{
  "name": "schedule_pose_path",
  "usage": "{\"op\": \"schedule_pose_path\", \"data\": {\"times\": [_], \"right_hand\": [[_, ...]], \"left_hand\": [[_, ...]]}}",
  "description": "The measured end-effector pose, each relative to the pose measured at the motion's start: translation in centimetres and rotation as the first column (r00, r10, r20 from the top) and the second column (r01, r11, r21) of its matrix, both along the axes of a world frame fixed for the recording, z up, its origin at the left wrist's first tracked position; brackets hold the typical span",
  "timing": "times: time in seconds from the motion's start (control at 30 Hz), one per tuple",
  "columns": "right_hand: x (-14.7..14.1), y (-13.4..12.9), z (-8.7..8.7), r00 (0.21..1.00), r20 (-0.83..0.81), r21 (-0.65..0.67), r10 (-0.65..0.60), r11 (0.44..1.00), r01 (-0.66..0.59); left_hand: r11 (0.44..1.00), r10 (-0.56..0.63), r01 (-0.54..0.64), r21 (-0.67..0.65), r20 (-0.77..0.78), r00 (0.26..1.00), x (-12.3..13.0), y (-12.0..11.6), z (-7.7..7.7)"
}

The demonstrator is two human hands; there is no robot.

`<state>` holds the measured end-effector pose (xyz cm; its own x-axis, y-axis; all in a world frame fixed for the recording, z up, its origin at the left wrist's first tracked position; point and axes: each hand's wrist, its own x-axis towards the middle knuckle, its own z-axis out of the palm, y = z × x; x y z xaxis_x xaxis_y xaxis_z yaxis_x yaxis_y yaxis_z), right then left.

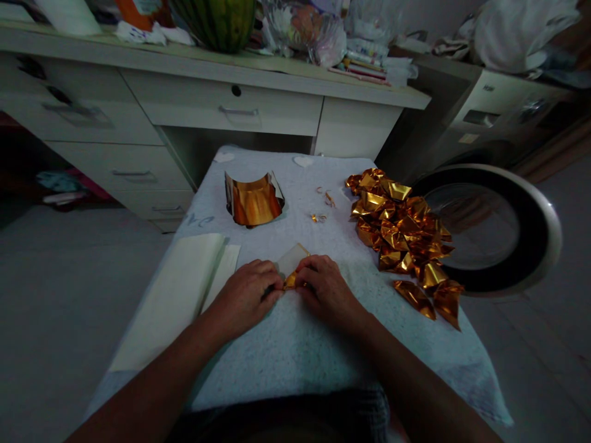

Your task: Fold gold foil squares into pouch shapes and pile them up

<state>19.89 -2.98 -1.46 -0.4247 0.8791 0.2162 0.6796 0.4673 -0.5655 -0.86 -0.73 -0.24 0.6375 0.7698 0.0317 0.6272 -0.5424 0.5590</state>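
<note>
Between my two hands, near the middle of the cloth-covered table (258, 344), is a small piece of gold foil paper (290, 280) with a pale sheet showing above it. The fingers of my left hand (253, 286) pinch its left end. My right hand (323, 283) grips the right side, fingers curled, covering much of it. Beyond my hands a curved stack of gold foil sheets (255, 200) stands on the cloth. To the right lies a heap of folded gold foil ingots (401, 227). Small gold scraps (318, 218) lie between stack and heap.
Pale paper sheets (170, 301) lie left of my left arm. Behind the table stands a white drawer cabinet (221, 111) with a watermelon (215, 21) and plastic bags on top. On the right, a washing machine's open round door (540, 227) comes close to the table edge.
</note>
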Motion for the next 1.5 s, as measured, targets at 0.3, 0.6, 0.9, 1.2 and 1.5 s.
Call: {"op": "schedule_pose_path", "data": {"times": [0.3,0.6,0.9,1.2,1.5], "right_hand": [[-0.5,0.0,0.2,0.999,0.008,-0.05,-0.031,0.998,0.031],[-0.5,0.0,0.4,0.998,-0.035,-0.069,-0.061,0.996,0.058],[-0.8,0.3,0.0,0.993,-0.054,-0.092,-0.106,0.991,0.101],[-1.0,0.4,-0.4,0.988,-0.047,-0.082,-0.145,0.987,0.141],[-1.1,0.4,-0.3,0.989,-0.019,-0.069,-0.145,0.987,0.143]], "left_hand": [[0.999,0.017,-0.014,-0.037,0.057,0.998,0.1,-0.1,0.2],[0.999,0.05,-0.049,-0.014,0.066,0.997,0.1,0.2,-0.5],[0.993,0.116,-0.114,-0.042,0.045,0.992,0.6,-0.1,-0.1],[0.987,0.157,-0.157,0.024,0.016,0.987,1.0,-0.6,-0.3],[0.975,0.214,-0.206,0.081,-0.105,0.971,1.5,-0.9,-0.5]]}}
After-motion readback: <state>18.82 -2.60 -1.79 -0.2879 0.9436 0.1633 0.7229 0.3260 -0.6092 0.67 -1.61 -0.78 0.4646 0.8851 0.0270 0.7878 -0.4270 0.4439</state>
